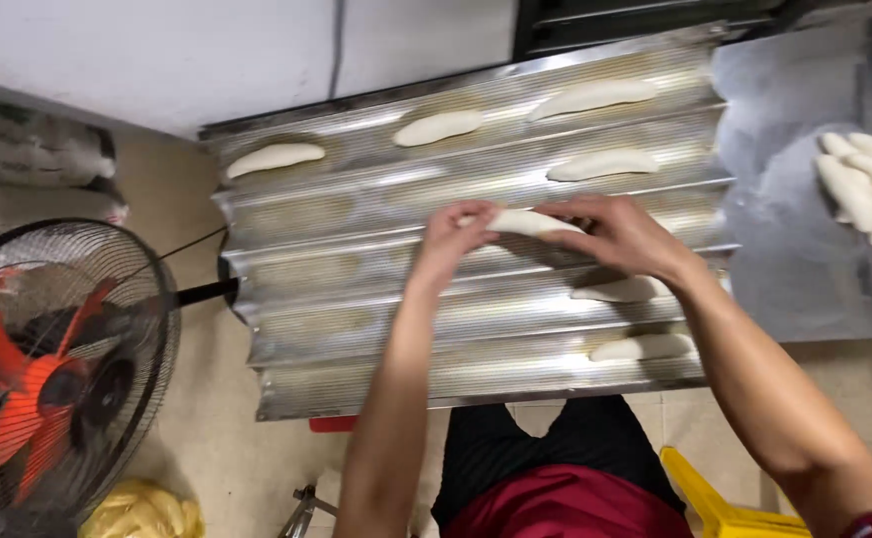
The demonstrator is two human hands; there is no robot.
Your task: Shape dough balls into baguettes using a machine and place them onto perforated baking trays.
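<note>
— Nearest you sat a yellow stool point(720, 508), and a red-bladed fan point(47, 399) stood at near left. What were your hands doing?

— Your left hand point(451, 239) and right hand point(620, 234) held one dough piece point(526, 221) between them, fingers pinching its two ends over a middle groove of the corrugated metal tray point(356, 339), probably so it stayed stretched and straight.

— And the rest of the dough?

— Two shaped pieces point(630, 319) lay in the nearer grooves at right. Farther off, four more pieces point(436, 128) rested apart from each other, each in a groove that likely kept its form. At far right, a pile of unplaced dough point(865, 184) waited on the steel table point(785, 269).
</note>
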